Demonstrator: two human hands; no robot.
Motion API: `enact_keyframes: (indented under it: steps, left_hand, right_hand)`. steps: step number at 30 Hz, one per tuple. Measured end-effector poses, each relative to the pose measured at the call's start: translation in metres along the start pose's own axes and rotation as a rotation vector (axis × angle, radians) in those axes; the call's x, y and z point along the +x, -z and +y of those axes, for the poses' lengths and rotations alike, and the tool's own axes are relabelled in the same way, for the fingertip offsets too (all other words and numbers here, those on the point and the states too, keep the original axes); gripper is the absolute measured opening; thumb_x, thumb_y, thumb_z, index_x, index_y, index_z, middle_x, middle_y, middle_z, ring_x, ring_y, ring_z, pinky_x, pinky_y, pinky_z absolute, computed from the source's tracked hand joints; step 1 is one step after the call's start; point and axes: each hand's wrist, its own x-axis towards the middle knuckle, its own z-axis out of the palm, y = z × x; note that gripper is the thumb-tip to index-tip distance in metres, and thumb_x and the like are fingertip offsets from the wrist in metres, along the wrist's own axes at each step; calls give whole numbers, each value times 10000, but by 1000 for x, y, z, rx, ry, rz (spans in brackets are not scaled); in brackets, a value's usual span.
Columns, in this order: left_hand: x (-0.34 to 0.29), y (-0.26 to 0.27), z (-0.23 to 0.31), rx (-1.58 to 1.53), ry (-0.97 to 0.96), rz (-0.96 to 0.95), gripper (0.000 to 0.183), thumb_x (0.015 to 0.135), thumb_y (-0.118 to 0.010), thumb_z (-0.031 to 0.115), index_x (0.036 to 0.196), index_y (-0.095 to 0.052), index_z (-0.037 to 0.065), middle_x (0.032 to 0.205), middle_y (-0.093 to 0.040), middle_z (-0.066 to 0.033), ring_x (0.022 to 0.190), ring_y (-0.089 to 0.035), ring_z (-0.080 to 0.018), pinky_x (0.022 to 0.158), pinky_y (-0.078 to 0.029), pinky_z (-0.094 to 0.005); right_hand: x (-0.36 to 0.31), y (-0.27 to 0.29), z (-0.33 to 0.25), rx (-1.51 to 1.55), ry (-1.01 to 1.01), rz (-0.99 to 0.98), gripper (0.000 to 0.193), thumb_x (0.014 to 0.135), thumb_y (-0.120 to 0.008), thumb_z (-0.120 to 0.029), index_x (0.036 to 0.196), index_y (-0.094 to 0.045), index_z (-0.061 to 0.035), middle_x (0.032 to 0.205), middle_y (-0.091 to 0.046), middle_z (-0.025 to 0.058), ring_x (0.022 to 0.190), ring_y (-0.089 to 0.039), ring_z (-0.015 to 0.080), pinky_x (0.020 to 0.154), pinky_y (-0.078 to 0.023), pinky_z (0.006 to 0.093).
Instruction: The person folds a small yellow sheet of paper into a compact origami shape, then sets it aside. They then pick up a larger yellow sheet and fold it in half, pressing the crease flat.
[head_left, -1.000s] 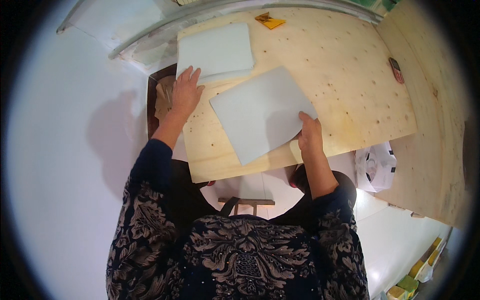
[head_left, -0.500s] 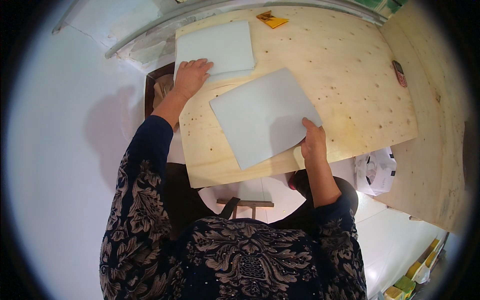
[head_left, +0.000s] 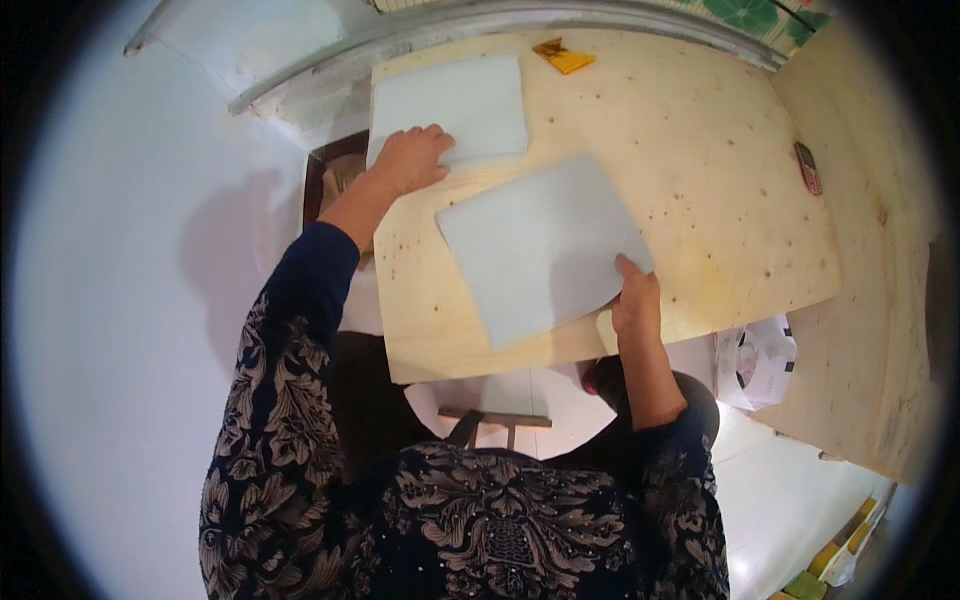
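A pale grey-white sheet, like paper or thin card, lies at an angle on the plywood table. My right hand grips its right corner, thumb on top and the other fingers underneath. Farther back on the left is a stack of similar pale sheets with slightly uneven near edges. My left hand rests over the near left edge of that stack, thumb and fingers apart and slightly bent. Whether its fingertips press on the top sheet is hard to make out.
The plywood table carries a folded yellow-orange packet at the back and a red-and-dark mobile phone at the right. A white plastic bag hangs or stands below the right edge. A wooden stool shows under the front edge.
The whole view has shifted a little. My left hand has slid slightly toward the stack's near edge, its fingers more bent. My right hand keeps its grip on the sheet.
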Motion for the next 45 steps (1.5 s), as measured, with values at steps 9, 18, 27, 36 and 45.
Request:
enact_keyframes:
  steps: [9, 18, 27, 36, 45]
  left_hand:
    - [17, -1, -1, 89, 74, 61, 363, 769, -674, 251, 1105, -598, 136, 1062, -578, -56, 1012, -578, -258, 832, -509, -401]
    - [37, -1, -12, 86, 108, 46, 344, 810, -651, 266, 1125, -584, 145, 1073, -576, -69, 1021, -581, -266, 847, -510, -403]
    - [-7, -2, 15, -369, 141, 304, 542, 824, -663, 371, 1268, -546, 83, 1290, -544, -118, 1160, -518, -325, 1006, -384, -418]
    - [-215, 7, 173, -524, -140, 190, 856, 693, -785, 222, 1417, -355, 70, 1463, -347, -133, 1374, -305, -303, 1144, -236, -443]
    - [-222, -16, 153, -410, -86, 202, 517, 702, -671, 15, 1204, -559, 63, 1269, -537, -125, 1194, -502, -329, 995, -414, -413]
  right_hand:
    - [-5, -3, -5, 56, -57, -16, 469, 880, -535, -48, 1317, -423, 80, 1311, -509, 168, 1192, -497, 281, 1004, -395, 369]
    - [-9, -3, -5, 24, 2, -43, 475, 875, -563, -105, 1288, -421, 81, 1251, -529, 169, 1117, -542, 297, 919, -463, 410]
    - [-13, -8, 1, 239, -101, 40, 344, 915, -499, -85, 1214, -451, 79, 1157, -549, 159, 1054, -557, 295, 908, -478, 432]
    - [-121, -38, 59, 508, -213, 105, 223, 932, -469, -90, 1136, -488, -2, 1071, -552, 120, 980, -565, 272, 853, -506, 440]
    - [-153, 3, 49, 75, 65, -30, 535, 951, -541, -211, 1379, -319, 22, 1300, -457, 161, 1163, -481, 275, 960, -443, 426]
